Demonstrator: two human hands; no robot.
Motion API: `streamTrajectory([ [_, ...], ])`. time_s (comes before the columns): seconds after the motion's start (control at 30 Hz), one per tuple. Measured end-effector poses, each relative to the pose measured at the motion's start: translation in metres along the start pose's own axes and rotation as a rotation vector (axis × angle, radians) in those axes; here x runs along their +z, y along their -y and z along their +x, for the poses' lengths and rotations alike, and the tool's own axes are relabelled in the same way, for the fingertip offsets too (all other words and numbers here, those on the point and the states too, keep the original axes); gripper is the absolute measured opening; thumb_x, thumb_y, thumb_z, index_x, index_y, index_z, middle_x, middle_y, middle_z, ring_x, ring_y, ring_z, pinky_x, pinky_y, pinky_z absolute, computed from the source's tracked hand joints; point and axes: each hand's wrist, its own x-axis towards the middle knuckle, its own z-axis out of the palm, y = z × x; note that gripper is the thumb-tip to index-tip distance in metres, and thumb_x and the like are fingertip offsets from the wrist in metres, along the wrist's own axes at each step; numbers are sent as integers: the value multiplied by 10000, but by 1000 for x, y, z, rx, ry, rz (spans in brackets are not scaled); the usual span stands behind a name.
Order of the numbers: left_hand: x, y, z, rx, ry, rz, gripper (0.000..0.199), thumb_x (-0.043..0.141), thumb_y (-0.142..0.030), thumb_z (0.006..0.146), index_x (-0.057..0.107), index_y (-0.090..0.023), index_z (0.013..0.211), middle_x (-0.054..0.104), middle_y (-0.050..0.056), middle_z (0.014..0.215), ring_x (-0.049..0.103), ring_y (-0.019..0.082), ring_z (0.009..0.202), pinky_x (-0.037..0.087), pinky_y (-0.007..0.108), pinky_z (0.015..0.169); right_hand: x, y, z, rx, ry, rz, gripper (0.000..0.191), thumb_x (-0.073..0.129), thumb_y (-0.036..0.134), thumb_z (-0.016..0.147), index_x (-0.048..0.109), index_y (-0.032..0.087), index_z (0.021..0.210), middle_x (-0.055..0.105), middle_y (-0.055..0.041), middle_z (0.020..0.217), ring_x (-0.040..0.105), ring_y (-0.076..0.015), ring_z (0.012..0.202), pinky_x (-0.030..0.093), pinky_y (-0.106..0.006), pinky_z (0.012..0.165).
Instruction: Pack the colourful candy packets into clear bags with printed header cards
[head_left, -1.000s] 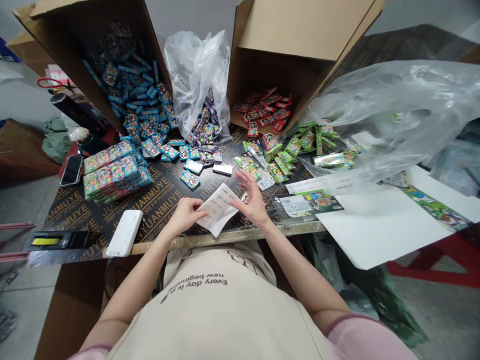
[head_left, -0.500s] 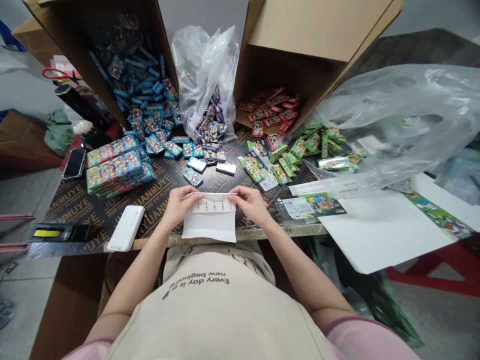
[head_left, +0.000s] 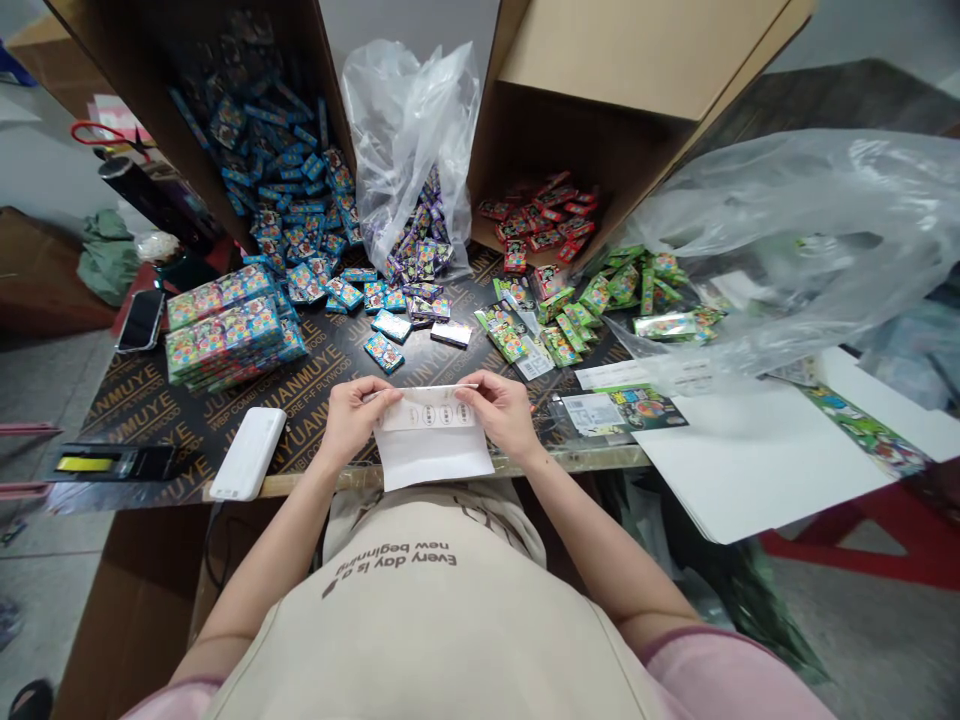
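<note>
A white sheet of round stickers (head_left: 435, 455) hangs between my two hands at the table's front edge. Its folded upper strip carries a row of round printed labels. My left hand (head_left: 354, 418) pinches the top left corner between thumb and fingers. At the top right, my right hand (head_left: 504, 412) is closed on the sheet in the same way. Just beyond the sheet lie a small blue box (head_left: 383, 352), another blue box (head_left: 391, 325) and a box showing a whitish side (head_left: 451, 333).
Blue boxes (head_left: 300, 235) spill from a carton at left, purple ones (head_left: 424, 250) from a plastic bag (head_left: 412, 130), red ones (head_left: 544, 225) from a right carton. Green boxes (head_left: 577, 325) lie right. Stacked packs (head_left: 225, 335), a power bank (head_left: 249, 453) and white sheets (head_left: 735, 460) flank me.
The sticker sheet has shifted slightly to the right and tilted, and my right hand has moved a little with it. Both hands keep their pinch. The camera view has moved slightly.
</note>
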Motion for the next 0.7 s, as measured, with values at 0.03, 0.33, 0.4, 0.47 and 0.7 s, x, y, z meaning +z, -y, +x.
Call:
streamTrajectory([
  [0.03,0,1,0,-6,4,-2,239,727,-366,671,684,-145,588,566,-29,502,421,79,471,310,207,465,0,0,-1,-6,5,-17,152,664,309,753,674,165,706,616,6,623,506,-113,558,388,-233,525],
  [0.33,-2,2,-2,14,-4,-1,215,773,-349,635,700,-148,608,662,11,597,535,120,567,395,224,555,-2,-3,0,1,11,51,174,727,310,687,625,169,679,583,21,611,490,-101,540,393,-230,520],
  [0.4,-2,4,-2,-6,18,-41,219,778,-357,632,716,-147,648,684,17,635,550,124,575,408,228,565,-3,-5,0,-2,-26,36,155,709,298,705,621,172,682,586,19,619,493,-102,550,397,-232,530],
  [0.47,-2,5,-3,-16,28,-72,215,769,-354,646,732,-148,691,704,23,671,571,131,591,427,235,589,-5,-7,2,-31,-27,19,137,703,289,712,627,174,716,604,11,664,516,-109,591,412,-234,556],
  [0.7,4,4,-6,39,30,23,154,742,-316,686,746,-161,691,725,21,701,615,145,662,454,240,666,-9,-2,5,-141,99,-166,106,695,261,749,647,181,698,643,-9,702,578,-143,688,458,-271,664],
])
